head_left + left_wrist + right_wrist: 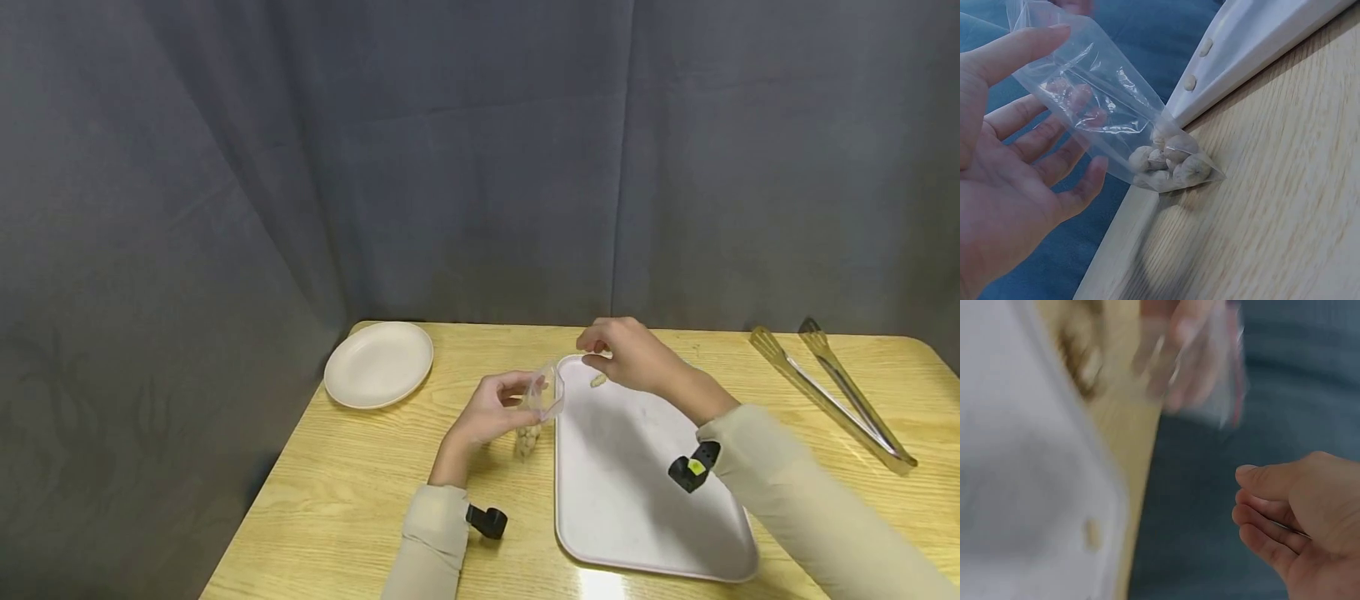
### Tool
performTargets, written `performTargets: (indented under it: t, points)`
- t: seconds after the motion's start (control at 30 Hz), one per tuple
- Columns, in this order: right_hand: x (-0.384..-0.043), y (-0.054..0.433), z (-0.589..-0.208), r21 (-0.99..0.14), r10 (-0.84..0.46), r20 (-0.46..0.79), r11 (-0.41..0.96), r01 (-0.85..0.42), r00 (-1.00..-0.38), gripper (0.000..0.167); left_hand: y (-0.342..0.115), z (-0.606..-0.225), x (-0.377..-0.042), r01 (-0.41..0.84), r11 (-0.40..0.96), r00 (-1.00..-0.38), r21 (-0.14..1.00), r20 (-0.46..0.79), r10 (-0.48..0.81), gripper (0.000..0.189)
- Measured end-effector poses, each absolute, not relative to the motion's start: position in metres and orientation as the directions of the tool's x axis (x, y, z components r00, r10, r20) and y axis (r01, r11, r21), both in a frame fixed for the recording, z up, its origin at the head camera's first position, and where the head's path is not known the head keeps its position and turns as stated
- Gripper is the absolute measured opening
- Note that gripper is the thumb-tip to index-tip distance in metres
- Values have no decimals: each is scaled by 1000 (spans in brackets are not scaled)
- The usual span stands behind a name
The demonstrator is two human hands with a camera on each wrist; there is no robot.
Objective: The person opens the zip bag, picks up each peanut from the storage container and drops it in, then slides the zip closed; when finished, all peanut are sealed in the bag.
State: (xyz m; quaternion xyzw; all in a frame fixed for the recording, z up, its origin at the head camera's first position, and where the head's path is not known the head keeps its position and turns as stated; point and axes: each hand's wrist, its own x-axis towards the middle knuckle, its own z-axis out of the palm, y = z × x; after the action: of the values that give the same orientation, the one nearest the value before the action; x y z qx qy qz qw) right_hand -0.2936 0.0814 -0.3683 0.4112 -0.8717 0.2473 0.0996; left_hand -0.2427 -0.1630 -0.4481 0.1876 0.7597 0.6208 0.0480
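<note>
Beige sleeves [802, 492], black wrist cameras [492, 523]

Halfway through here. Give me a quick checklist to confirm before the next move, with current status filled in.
1. Bag secured: ok; the left hand holds the clear bag near its mouth.
2. Bag mouth open: ok; it looks spread in the head view.
3. Bagged pieces settled low: ok; they sit in the bag's bottom corner.
4. Loose pieces off the tray: not ok; the left wrist view shows two on it.
5. Right hand free: cannot tell; nothing shows in its fingers, but they partly hide one another.
6. Tongs clear of the tray: ok; they lie to its right.
</note>
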Motion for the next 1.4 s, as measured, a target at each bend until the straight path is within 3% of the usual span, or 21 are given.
performTargets:
  t: [0.2, 0.4, 0.93, 1.1, 1.4]
  points:
    - [-319, 116, -402, -359, -569, 307, 672, -647, -762, 10, -164, -451, -241, 206, 131, -928, 970, 151, 341, 48]
    - [-333, 140, -435, -341, -514, 231, 752, -564, -826, 4, -164, -453, -239, 205, 127, -929, 971, 152, 339, 47]
    - [-331, 152, -458, -371, -431, 179, 803, -466, -885, 7, -159, -450, -240, 210, 125, -922, 970, 154, 354, 48]
    - [-331, 150, -451, -368, -464, 229, 772, -518, -856, 7, -160, -450, -240, 201, 131, -925, 971, 145, 351, 48]
    - [-305, 103, -400, -356, -576, 380, 631, -689, -724, 13, -157, -449, -239, 188, 151, -934, 971, 129, 332, 47]
